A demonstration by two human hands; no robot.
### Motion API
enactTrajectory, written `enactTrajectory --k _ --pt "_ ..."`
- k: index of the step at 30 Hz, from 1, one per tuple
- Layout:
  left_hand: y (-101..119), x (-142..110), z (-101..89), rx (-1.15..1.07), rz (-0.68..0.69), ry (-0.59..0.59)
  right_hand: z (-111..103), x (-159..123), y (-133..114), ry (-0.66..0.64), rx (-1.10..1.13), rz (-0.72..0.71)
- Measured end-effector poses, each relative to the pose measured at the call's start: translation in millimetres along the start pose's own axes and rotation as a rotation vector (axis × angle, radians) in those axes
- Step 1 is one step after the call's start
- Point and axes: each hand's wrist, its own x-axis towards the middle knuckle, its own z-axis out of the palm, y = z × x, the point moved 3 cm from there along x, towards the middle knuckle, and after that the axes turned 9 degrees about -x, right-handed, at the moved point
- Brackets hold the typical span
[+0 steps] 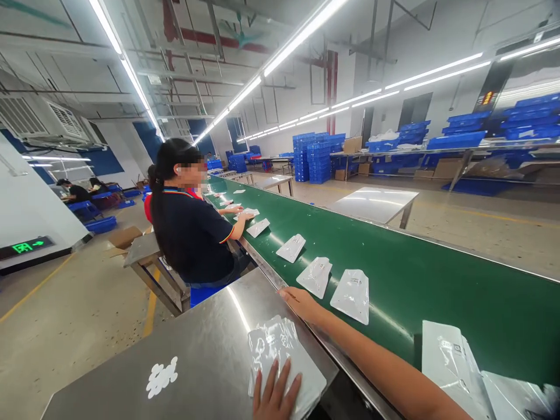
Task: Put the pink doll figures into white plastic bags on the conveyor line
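My left hand (276, 392) lies with spread fingers on a stack of white, shiny plastic packets (286, 344) on the metal table. Beyond it, my right hand (301, 303) is at the metal edge of the green conveyor belt. Its fingers are together and partly curled, and what is inside them, if anything, is hidden. Near that hand, single flat white packets (350, 294) lie in a row along the belt. More white packets (452, 361) are piled on the belt at the lower right, partly cut off by the frame.
A cluster of small white round pieces (161, 376) is on the metal table (109, 367). To the left of the green belt (394, 256) sits a co-worker (192, 233), hands at packets farther along. Across the belt stand a metal table (374, 204) and stacked blue crates (312, 156).
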Motion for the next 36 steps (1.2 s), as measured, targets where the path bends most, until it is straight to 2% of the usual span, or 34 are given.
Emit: enactTrajectory --k 3,5,7,9,11,13,15,18,20,23,29,32,34,36 --pt "-5.5 7.0 -13.8 0.003 0.144 -0.065 32.9 -16.5 -10.6 -0.007 0.131 -0.015" --pt "-12.6 9.9 -18.2 -0.079 0.211 -0.103 43.4 -21.8 -11.8 0.027 0.199 -0.005" --pt "-22.1 9.7 -22.8 -0.249 0.180 -0.087 45.5 -23.5 -8.4 0.089 0.250 0.024" --pt "-35.8 9.3 -29.9 -0.446 -0.043 0.005 42.7 -24.3 -2.9 0.163 0.284 0.066" --pt "-50.4 10.1 -37.1 -0.616 -0.436 0.112 40.3 -26.1 -0.2 0.215 0.307 0.101" --pt "-56.7 15.9 -42.0 -0.758 -0.781 0.154 42.3 -27.8 -3.5 0.226 0.322 0.115" --pt "-54.2 30.1 -44.7 -0.885 -0.926 0.136 48.6 -27.3 -11.2 0.211 0.334 0.108" --pt "-49.9 52.0 -46.2 -0.999 -0.937 0.120 57.8 -21.4 -19.2 0.190 0.341 0.103" --pt "-52.1 56.4 -46.2 -1.012 -0.938 0.161 59.0 -17.2 -17.1 0.189 0.327 0.117" --pt "-55.7 50.8 -43.9 -0.980 -0.947 0.218 54.6 -15.9 -9.3 0.211 0.279 0.131" --pt "-48.0 49.0 -40.3 -0.950 -0.891 0.205 56.7 -20.2 -12.6 0.197 0.167 0.087" --pt "-54.6 40.9 -44.8 -0.873 -0.902 0.228 56.8 -17.7 -11.6 0.182 0.069 0.080" --pt "-58.1 29.3 -44.4 -0.775 -0.908 0.180 54.1 -15.8 -9.1 0.182 -0.015 0.077" --pt "-54.4 16.5 -39.2 -0.643 -0.885 0.068 52.3 -14.8 -8.9 0.173 -0.095 0.066"
